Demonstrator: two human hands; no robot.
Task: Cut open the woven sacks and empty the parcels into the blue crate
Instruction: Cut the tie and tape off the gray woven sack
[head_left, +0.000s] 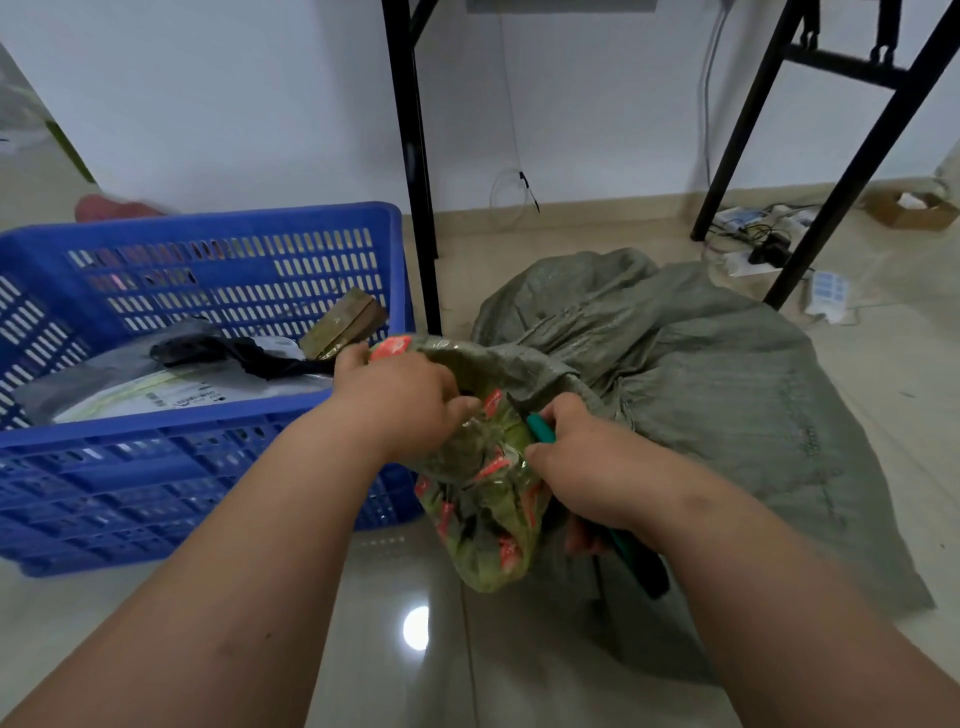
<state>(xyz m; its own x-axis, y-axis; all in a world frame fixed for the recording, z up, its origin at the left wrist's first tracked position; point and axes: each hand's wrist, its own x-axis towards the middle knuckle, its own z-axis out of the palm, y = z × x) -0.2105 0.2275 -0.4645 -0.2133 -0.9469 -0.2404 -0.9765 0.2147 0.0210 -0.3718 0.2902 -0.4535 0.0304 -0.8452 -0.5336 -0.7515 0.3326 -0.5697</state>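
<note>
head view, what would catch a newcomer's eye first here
The big blue crate at left on the tiled floor draws the eye first, with a few parcels already lying inside. At centre, the left hand grips the taped neck of a grey-green woven sack, which slumps to the right. The right hand holds a teal-handled cutter against that bunched neck.

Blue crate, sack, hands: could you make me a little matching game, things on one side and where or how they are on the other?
Things:
1. blue crate
2. woven sack
3. left hand
4. right hand

Places or states:
A. holds a green-handled tool
B. grips the taped neck of the sack
C. already has parcels inside
D. slumped on the floor beside the crate

Pairs: 1-C, 2-D, 3-B, 4-A
</note>
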